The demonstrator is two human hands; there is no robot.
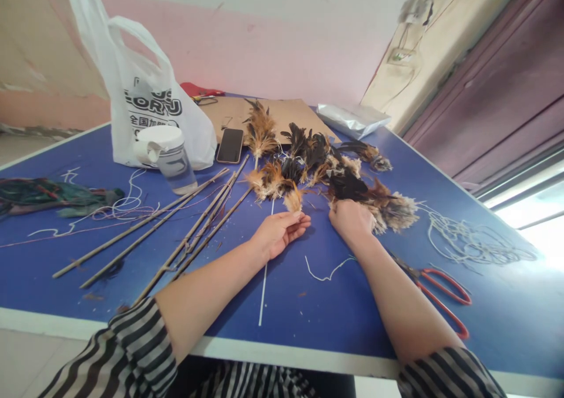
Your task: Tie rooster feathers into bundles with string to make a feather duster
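My left hand [284,232] is closed in a pinch on the pale base of a small tan feather bunch [292,199], palm turned partly up. My right hand [351,220] is curled beside a dark and brown feather bundle [390,205]. Its fingertips are hidden, so what it grips, if anything, does not show. Between and beyond the hands lie several black and orange-brown feather bunches [315,151]. A taller feather bunch on a stick [261,129] lies behind them. A short piece of white string [326,278] rests on the table between my forearms.
Red-handled scissors [445,286] lie by my right forearm, near tangled white string [471,236]. Thin sticks [194,239] spread to the left. Behind them are a lidded plastic jug [170,157], a white plastic bag [150,98], a phone [230,145], cardboard [286,108] and a silver pouch [353,120].
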